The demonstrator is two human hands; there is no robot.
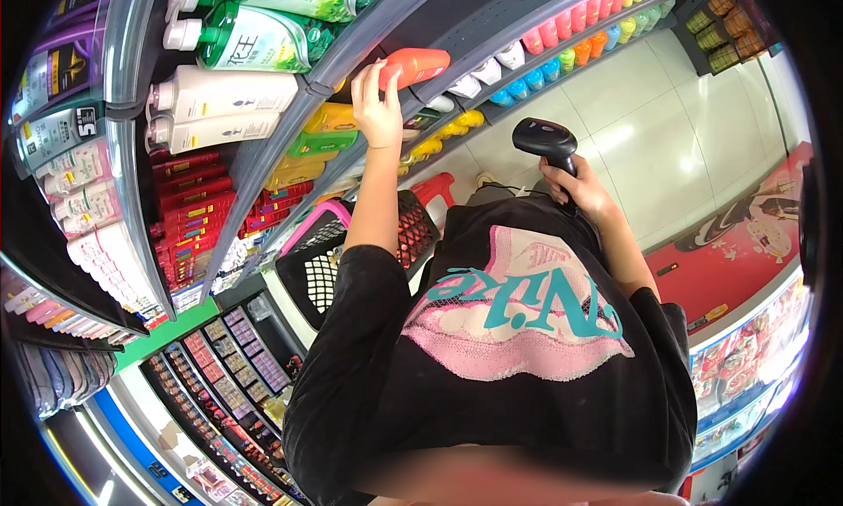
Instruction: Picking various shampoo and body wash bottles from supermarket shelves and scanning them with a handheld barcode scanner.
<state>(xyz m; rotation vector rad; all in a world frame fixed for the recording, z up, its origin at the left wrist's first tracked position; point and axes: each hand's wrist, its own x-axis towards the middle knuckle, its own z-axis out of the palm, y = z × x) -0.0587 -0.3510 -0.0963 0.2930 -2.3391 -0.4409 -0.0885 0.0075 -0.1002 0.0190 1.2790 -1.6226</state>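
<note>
My left hand [379, 111] grips one end of an orange-red plastic bottle [418, 68] at the edge of a dark shelf [408, 18]. The bottle lies on its side in the picture, its other end pointing right. In my right hand [583, 186] is a black handheld barcode scanner [545, 139], held by its handle in front of my body. The scanner's head points left, towards the shelving. Near my left wrist stand yellow bottles [329, 117] and a green pack [323, 143].
Green pump bottles [263, 38], white pump bottles [230, 94] and red boxes [191, 196] fill the shelves at left. Below my left arm are a black basket [309, 236] and a red stool [438, 190]. Tiled floor [632, 124] runs to a red panel [731, 242] on the right.
</note>
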